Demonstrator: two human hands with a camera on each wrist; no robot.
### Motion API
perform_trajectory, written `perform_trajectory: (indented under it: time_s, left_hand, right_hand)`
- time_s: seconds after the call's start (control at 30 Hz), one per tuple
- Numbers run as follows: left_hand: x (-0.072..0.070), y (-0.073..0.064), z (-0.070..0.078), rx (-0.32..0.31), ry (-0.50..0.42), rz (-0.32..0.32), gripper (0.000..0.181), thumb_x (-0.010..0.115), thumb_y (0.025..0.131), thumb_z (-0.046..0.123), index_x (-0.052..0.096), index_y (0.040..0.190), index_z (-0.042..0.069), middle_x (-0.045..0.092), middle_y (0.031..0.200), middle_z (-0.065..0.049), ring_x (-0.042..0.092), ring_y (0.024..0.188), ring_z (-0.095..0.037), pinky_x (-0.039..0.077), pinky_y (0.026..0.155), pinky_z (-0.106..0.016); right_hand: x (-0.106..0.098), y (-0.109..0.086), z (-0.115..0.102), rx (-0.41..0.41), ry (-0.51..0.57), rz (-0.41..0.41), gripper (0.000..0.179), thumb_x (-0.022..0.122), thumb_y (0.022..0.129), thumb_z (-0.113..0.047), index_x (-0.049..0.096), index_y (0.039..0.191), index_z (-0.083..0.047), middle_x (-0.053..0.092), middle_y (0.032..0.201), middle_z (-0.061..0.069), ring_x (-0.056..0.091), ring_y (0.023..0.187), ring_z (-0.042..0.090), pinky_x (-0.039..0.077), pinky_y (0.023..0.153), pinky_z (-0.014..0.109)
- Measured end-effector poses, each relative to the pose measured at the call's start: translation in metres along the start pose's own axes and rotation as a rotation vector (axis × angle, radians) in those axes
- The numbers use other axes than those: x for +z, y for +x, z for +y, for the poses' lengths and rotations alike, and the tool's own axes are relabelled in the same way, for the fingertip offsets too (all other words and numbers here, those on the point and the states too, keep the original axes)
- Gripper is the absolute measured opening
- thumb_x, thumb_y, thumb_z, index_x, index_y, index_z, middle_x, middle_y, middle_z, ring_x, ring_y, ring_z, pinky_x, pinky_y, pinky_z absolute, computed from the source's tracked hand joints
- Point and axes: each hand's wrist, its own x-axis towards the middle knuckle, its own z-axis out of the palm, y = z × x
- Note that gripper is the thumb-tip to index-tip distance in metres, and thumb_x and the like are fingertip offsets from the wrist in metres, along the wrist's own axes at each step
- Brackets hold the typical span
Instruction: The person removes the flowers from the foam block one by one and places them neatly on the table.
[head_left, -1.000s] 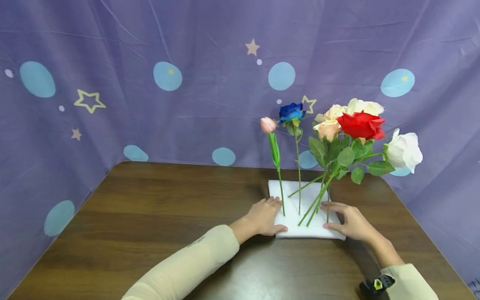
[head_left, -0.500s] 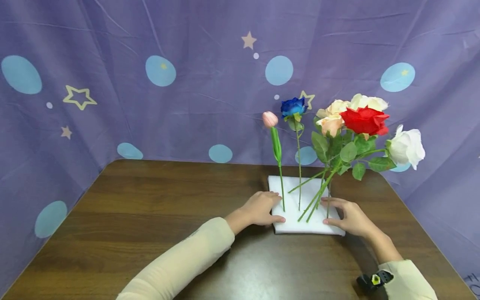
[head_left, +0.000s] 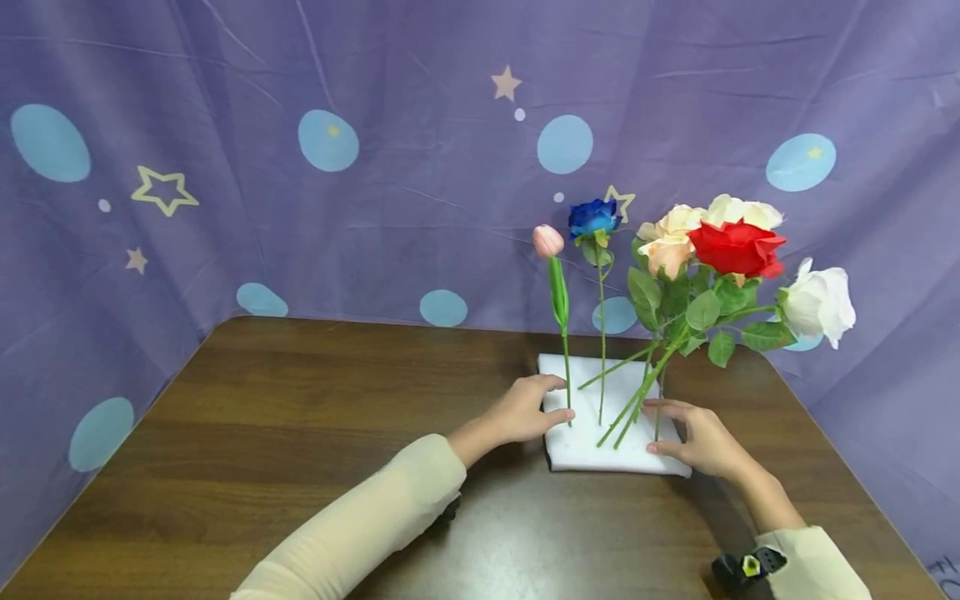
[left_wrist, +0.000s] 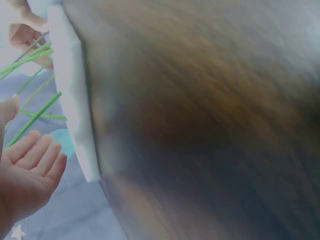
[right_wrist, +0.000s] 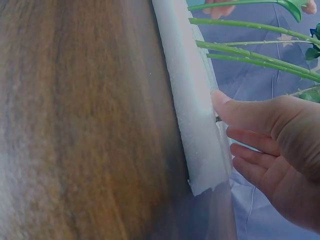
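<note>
A white foam block lies on the table with several artificial flower stems standing in it. My left hand is at its left edge, thumb and fingers spread on either side of the pink tulip. In the left wrist view the left fingers look fairly straight and apart from the stems. My right hand rests at the block's right edge, thumb and fingers parted around one thin stem. The right thumb touches the foam in the right wrist view. A blue rose stands right of the tulip.
A red rose, a white rose and peach blooms lean to the right above the block, their stems crossing. Behind the brown wooden table hangs a purple curtain with stars and blue dots.
My left hand has lifted off the foam, its thumb and fingers now parted beside the tulip stem. The right hand stays in place, and the view has shifted slightly.
</note>
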Motion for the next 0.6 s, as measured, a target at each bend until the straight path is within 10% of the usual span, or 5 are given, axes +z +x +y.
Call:
perform_trajectory:
  time_s: [0.37,0.6]
  left_hand:
    - [0.0,0.01,0.017,-0.178,-0.601,0.244,0.028,0.068,0.087,0.013,0.066,0.11,-0.004,0.072,0.105,-0.02,0.069,0.1,-0.029,0.058,0.081,-0.024]
    - [-0.001,0.013,0.019,-0.284,-0.928,0.338,0.028,0.068,0.086,0.006,0.065,0.109,-0.008,0.07,0.104,-0.026,0.067,0.081,-0.008,0.059,0.082,-0.025]
  right_hand:
    - [0.001,-0.001,0.0,-0.01,0.002,0.014,0.039,0.085,0.067,-0.016,0.072,0.102,-0.006,0.072,0.112,0.01,0.064,0.107,0.035,0.053,0.086,0.048]
    - [0.001,0.0,0.0,0.005,0.009,-0.001,0.039,0.085,0.069,-0.016,0.072,0.103,-0.005,0.072,0.113,0.011,0.064,0.108,0.036,0.052,0.087,0.05]
